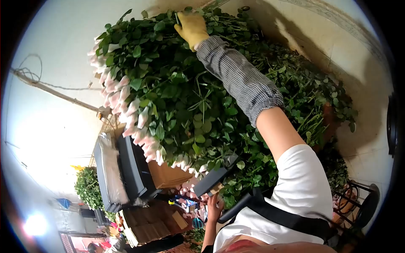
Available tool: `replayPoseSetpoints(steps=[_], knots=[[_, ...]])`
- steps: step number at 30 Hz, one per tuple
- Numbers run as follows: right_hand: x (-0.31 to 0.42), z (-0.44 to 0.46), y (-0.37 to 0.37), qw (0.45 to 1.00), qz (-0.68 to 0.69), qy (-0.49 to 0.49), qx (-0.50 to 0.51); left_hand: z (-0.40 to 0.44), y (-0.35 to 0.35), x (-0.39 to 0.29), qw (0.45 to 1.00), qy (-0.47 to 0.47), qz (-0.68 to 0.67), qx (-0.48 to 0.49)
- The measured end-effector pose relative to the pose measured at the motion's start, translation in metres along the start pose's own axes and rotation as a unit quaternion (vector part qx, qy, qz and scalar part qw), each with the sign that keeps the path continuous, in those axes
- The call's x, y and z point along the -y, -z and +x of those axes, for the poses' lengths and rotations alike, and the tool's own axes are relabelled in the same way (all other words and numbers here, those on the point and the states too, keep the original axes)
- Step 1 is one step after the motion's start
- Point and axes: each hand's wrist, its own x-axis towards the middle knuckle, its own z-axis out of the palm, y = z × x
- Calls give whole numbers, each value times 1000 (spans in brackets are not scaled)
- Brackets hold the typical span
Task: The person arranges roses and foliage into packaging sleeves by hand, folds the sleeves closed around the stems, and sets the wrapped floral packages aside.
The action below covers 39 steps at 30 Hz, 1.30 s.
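Observation:
My right hand (193, 28), in a yellow glove, lies on the far top edge of a big heap of leafy rose stems (173, 80). Its thumb stands apart from the fingers, and leaves and stems touch it. Pink and white netted rose heads (126, 105) line the left side of the heap. My left hand (214, 207) is bare and low in the view, beside a dark grey bar (213, 181). Its fingers are curled near a small tan piece; what they hold is too small to make out.
Stacked dark trays (133, 166) and cardboard (147, 223) stand at lower left. Blue-handled scissors (197, 222) lie near my left hand. A black stool (367, 206) is at lower right. Another person (116, 245) is at bottom left. A pole (59, 90) sticks out at left.

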Motion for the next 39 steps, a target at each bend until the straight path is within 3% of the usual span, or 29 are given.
replayPoseSetpoints(steps=[1,2,3,5,9,11,13,16,19,21,23,25,28,31,33,35,39], knots=[[-1,8,-5,982,-7,-56,182,0,-1,-2,1000,4,4,6],[-4,-7,-43,991,-65,-36,115,1,2,-10,1000,12,17,6],[1,-18,-43,984,-124,-5,126,-3,-1,-4,1000,16,22,7],[-2,-51,-53,998,-53,4,26,1,5,-17,998,29,53,33],[-22,-72,-59,998,-25,41,30,0,5,-15,995,40,75,43],[-29,-70,-59,987,116,59,-91,-3,6,-13,995,42,74,49],[-40,-64,-43,991,95,71,-68,-1,2,-7,996,34,73,41],[-49,-62,-38,976,213,35,15,-1,4,-8,995,21,87,41],[-65,-42,-20,935,343,-27,-86,-2,5,-13,995,29,85,39],[-93,-11,-17,927,345,-46,-140,0,5,-14,995,29,92,31],[-111,20,-11,911,333,-128,-207,-1,4,-11,996,18,84,37],[-135,36,4,957,190,-179,124,0,4,-13,995,38,88,37],[-210,56,-108,955,-98,-1,281,0,5,-12,996,32,66,41],[-183,48,-76,926,-191,47,323,-1,2,-7,997,25,63,33],[-177,48,-69,948,-112,-54,292,3,5,-14,997,28,68,28],[-186,63,-81,955,-116,-30,270,3,8,-21,996,31,74,37],[-144,104,-4,988,-27,-55,145,1,5,-17,997,30,63,25]])
